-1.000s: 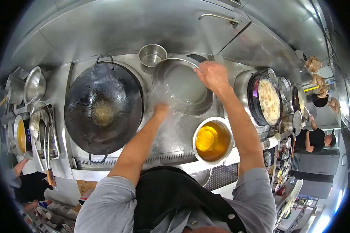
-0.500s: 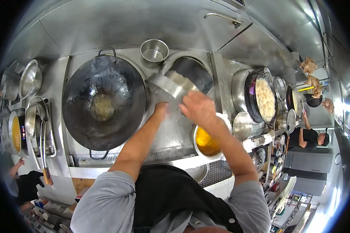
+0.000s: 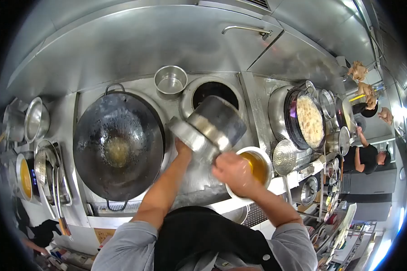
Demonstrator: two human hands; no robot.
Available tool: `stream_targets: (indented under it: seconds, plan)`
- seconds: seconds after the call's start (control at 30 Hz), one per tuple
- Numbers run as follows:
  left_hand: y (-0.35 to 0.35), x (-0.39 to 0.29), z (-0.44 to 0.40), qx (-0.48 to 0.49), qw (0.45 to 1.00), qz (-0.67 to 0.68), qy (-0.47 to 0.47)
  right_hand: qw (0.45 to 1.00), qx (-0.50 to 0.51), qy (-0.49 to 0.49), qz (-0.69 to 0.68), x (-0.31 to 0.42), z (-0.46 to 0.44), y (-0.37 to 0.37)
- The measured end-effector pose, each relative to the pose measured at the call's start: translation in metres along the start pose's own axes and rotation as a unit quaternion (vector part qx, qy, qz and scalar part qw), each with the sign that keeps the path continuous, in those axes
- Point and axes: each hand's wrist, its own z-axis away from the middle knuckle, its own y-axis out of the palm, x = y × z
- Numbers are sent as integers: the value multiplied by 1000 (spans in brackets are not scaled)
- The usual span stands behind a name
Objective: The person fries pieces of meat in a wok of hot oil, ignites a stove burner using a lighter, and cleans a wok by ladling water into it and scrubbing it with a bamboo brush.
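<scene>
Tipped on its side over the steel worktop is a metal pot [image 3: 218, 121] with a blackened base, its wide rim facing left and down. My right hand [image 3: 235, 174] is closed at the near edge of the pot. My left hand [image 3: 182, 147] is just below the rim's left part, its fingers mostly hidden behind the metal. Behind the pot is a round burner opening [image 3: 212, 92]. To the left sits a large black wok [image 3: 122, 158] with a little yellowish liquid. A pot of yellow-orange liquid [image 3: 259, 166] stands partly behind my right hand.
A small steel pot [image 3: 171, 81] stands at the back. On the right are a perforated skimmer [image 3: 284, 157] and a pan of frothing pale food [image 3: 310, 121]. Ladles [image 3: 54, 180] lie at the left. A person in black [image 3: 366, 159] is at the far right.
The pot has gone from upright with water in it to tipped over, exposing the burner opening. My right hand has come down towards me; my left hand is now partly behind the rim.
</scene>
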Motion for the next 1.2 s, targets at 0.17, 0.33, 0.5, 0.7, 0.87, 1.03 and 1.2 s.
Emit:
stream_targets:
  seconds: [0.17, 0.33, 0.5, 0.7, 0.87, 1.03, 1.2]
  plan:
    - [88, -158, 81, -204, 914, -340, 89, 966, -93, 239, -29, -147, -95, -24]
    - [107, -185, 37, -150, 807, -528, 218, 931, -46, 360, -33, -301, -135, 85]
    - [131, -189, 33, -140, 753, -592, 249, 874, 56, 472, -98, -356, -116, 167]
    - [115, -169, 26, -87, 839, -514, 157, 768, -168, 311, -533, -273, -248, 52]
    - [125, -212, 112, -79, 809, -537, 224, 556, -159, 276, -768, -258, -327, 28]
    - [73, -324, 273, -70, 666, -644, 370, 646, -330, 331, -603, -205, -161, 25]
    - [-41, -353, 398, -177, 557, -755, 298, 842, -128, 305, -426, -83, 6, 124]
